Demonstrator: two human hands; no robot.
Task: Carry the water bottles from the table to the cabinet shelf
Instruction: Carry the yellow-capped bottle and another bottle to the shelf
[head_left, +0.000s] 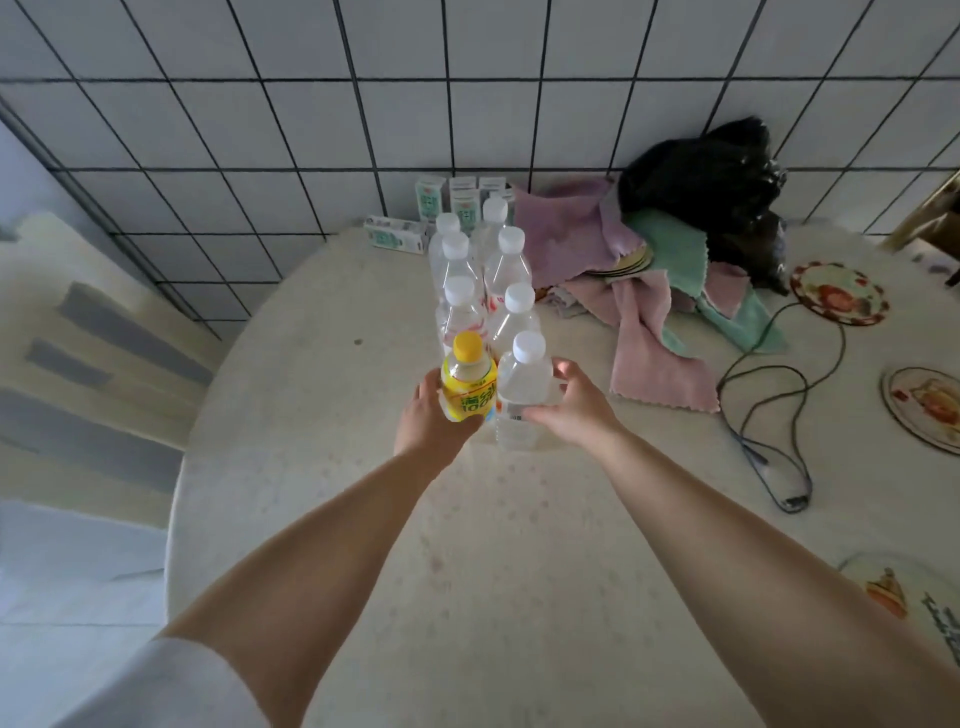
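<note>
Two bare forearms in view, nothing on wrists or fingers. Left arm (291, 561): short white sleeve (156, 686) at lower-left frame edge. Right arm (727, 525): no sleeve visible.

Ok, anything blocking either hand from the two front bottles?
Nothing visible. The left hand already holds the yellow-capped bottle, and the right hand holds the clear bottle beside it. The cabinet shelf isn't in view.
</note>
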